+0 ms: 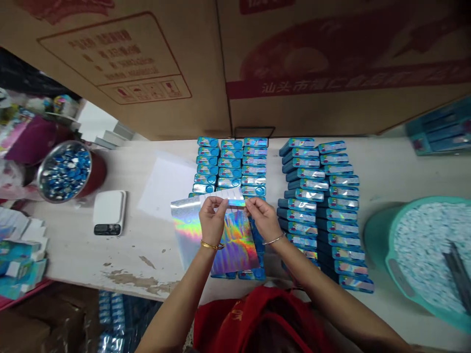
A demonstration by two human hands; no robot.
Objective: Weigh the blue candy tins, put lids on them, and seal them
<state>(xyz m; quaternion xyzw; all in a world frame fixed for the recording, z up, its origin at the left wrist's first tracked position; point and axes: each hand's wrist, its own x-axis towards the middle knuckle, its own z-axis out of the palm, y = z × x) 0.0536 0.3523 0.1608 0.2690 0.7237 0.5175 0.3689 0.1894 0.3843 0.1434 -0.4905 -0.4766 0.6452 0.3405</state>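
A small shiny holographic strip (236,202) is stretched between my two hands. My left hand (213,215) pinches its left end, and my right hand (263,215) pinches its right end. Below them lies a large rainbow-coloured holographic sheet (217,245), resting over rows of small blue boxes (230,162). More blue boxes (301,201) stand in two long columns to the right of my right hand, many with shiny strips on their tops.
Tall cardboard cartons (176,63) line the table's back edge. At left are a white scale (109,212), a metal bowl (66,171) of blue-and-white pieces and white paper (165,184). A teal tub (405,245) with pale bits and dark tongs stands at right.
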